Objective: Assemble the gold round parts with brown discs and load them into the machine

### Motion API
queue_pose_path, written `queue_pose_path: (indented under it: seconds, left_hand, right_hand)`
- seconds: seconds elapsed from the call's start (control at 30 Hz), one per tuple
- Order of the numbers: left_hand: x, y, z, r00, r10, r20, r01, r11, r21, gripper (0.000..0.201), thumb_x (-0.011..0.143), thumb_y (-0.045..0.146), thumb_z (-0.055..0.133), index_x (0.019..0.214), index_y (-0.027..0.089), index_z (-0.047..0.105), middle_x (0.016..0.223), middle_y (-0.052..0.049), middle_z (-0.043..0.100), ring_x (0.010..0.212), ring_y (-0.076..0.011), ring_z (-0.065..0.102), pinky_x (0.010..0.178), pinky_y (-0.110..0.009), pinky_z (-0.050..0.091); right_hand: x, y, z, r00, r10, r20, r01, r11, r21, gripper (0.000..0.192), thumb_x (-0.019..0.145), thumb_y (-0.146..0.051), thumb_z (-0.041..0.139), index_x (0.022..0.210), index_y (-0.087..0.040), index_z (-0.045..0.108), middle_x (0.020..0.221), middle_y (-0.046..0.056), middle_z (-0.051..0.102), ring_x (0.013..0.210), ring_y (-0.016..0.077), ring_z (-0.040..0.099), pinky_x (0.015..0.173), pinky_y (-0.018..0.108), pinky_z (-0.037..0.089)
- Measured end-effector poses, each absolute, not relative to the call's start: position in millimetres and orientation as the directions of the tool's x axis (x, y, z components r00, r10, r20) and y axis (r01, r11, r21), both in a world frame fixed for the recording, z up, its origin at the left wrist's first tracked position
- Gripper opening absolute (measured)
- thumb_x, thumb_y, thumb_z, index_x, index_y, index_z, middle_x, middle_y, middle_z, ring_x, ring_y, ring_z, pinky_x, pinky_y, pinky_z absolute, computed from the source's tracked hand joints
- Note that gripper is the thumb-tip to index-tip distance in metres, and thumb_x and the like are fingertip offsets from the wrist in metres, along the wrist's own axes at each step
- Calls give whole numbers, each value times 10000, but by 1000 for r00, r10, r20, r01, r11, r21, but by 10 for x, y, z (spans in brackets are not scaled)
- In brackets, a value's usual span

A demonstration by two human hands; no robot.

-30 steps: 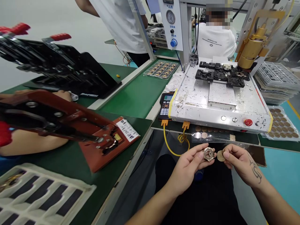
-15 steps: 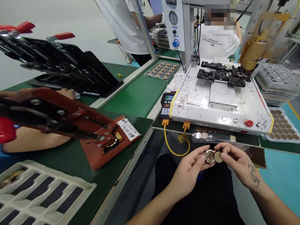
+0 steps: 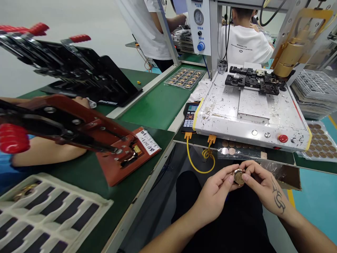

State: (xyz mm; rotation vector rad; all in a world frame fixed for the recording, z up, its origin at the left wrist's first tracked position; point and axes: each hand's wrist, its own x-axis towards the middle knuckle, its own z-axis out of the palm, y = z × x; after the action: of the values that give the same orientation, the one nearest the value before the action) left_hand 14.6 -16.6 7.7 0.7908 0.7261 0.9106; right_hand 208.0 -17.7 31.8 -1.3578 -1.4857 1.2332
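Low in the view, at about five o'clock, the left hand [image 3: 214, 191] and the right hand [image 3: 259, 184] meet over the person's lap, fingertips closed from both sides on a small round metal case [image 3: 238, 176] with a gold-toned disc seated on its face. The left fingers cradle the rim while the right thumb and forefinger press on the disc, likely so that it sits flat. Just above, at twelve o'clock from the hands, lies a clear bag of discs [image 3: 238, 151] under the edge of the white machine bed [image 3: 250, 116]. At nine o'clock a red hand press [image 3: 86, 137] rests on the green bench [image 3: 155, 105], another person's forearm beside it.
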Motion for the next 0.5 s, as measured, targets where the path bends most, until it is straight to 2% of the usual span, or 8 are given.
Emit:
queue_pose_path:
  seconds: [0.23,0.5]
  left_hand:
    - [159,-179,87,427,880,-208,-399,390,830,456,984,445,740,1368,201,724,1345,-130,764,1247,-336,728,1118,-484,581]
    - [191,-208,67,407,896,-177,-383,344,857,442,993,419,729,1372,192,714,1337,-137,763,1240,-329,729,1112,-476,588]
  right_hand:
    - [2061,-193,298,-121,991,-57,245,-26,-969,327,999,-502,666,812,-235,637,1105,73,683,951,235,637,863,340,558]
    - [2060,-243,160,-121,992,-30,237,-1,-972,264,1047,-416,633,852,-241,600,1159,65,646,1023,230,624,895,343,520]
